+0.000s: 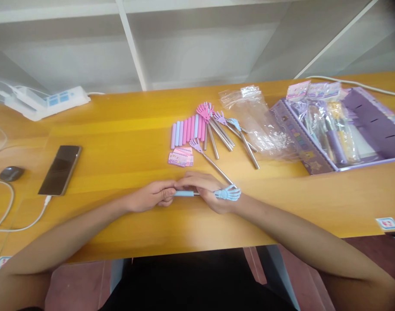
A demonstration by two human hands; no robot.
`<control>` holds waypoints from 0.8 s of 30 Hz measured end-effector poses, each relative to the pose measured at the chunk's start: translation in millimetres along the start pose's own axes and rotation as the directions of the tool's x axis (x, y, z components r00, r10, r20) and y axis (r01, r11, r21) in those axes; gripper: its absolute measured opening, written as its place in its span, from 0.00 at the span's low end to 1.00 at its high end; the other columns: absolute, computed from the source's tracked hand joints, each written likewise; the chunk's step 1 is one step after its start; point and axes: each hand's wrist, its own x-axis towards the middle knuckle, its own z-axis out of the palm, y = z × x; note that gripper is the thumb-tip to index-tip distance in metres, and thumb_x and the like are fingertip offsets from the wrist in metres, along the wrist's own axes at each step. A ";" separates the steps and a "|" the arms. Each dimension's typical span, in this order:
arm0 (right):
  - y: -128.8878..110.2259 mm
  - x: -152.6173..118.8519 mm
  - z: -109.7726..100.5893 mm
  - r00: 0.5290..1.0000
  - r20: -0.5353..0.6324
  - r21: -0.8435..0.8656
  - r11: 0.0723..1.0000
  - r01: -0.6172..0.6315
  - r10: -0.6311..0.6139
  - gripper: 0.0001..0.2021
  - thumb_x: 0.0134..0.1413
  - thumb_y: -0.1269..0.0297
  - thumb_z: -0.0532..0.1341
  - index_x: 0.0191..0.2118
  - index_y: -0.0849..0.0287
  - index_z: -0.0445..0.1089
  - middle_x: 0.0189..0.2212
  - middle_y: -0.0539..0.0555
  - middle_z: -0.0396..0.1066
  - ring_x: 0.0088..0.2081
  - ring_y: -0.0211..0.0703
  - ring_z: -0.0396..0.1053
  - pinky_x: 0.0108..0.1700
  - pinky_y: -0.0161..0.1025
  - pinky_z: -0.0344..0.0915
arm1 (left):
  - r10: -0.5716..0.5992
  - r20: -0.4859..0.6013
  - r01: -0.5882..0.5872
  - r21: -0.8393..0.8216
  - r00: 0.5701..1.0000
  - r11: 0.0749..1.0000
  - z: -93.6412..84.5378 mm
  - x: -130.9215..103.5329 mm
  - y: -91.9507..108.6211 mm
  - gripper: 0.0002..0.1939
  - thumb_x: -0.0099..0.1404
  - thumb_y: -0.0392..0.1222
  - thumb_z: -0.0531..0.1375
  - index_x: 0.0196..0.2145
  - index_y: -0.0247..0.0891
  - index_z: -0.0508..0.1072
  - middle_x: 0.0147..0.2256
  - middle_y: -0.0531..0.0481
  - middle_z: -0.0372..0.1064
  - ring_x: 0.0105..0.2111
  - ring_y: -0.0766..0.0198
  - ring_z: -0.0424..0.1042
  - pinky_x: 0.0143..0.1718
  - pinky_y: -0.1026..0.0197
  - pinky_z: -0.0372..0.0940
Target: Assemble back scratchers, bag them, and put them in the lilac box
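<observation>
Both hands hold a light-blue back scratcher (pixel 228 193) with a claw-shaped head, a metal rod and a blue grip. My left hand (pixel 156 193) is closed around the end of the blue grip (pixel 184 193). The fingers of my right hand (pixel 206 190) wrap the metal rod, and the claw head sticks out to the right past the palm. Just beyond lies a purple-headed back scratcher (pixel 196 145), its rod slanting toward my right wrist. A row of pink, purple and blue grips (pixel 187 130) and a stack of small printed cards (pixel 181 157) lie farther back.
Several metal back scratchers (pixel 221 131) lie beside the grips. Clear plastic bags (pixel 265 125) are heaped next to a purple box (pixel 309 151) holding packaged items. To the left are a phone (pixel 59 169) on a cable, a mouse (pixel 11 173) and a white power strip (pixel 48 103).
</observation>
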 end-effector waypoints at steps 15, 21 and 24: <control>-2.5 5.6 3.3 0.976 -0.179 0.279 0.958 -0.071 0.124 0.24 0.80 0.49 0.46 0.64 0.56 0.69 0.39 0.55 0.70 0.40 0.43 0.69 0.44 0.41 0.67 | 0.034 -0.067 -0.027 0.116 0.997 0.993 3.1 -0.6 0.5 0.21 0.82 0.56 0.49 0.53 0.35 0.69 0.26 0.60 0.54 0.24 0.67 0.54 0.28 0.61 0.53; 8.7 8.0 -0.1 0.928 -0.285 0.502 0.862 -0.068 0.239 0.31 0.75 0.38 0.47 0.55 0.58 0.75 0.35 0.54 0.68 0.34 0.42 0.68 0.38 0.40 0.67 | -0.007 -0.034 0.016 0.270 0.999 0.963 3.4 -1.3 6.9 0.21 0.82 0.58 0.48 0.49 0.37 0.69 0.26 0.55 0.69 0.26 0.66 0.68 0.32 0.62 0.64; 7.1 9.0 0.0 0.934 -0.269 0.513 0.856 -0.068 0.236 0.30 0.75 0.38 0.47 0.51 0.59 0.76 0.35 0.54 0.68 0.33 0.41 0.68 0.37 0.40 0.66 | -0.036 -0.007 0.036 0.319 0.999 0.947 6.1 -1.3 12.4 0.22 0.81 0.60 0.50 0.44 0.38 0.69 0.29 0.51 0.75 0.29 0.64 0.74 0.33 0.62 0.67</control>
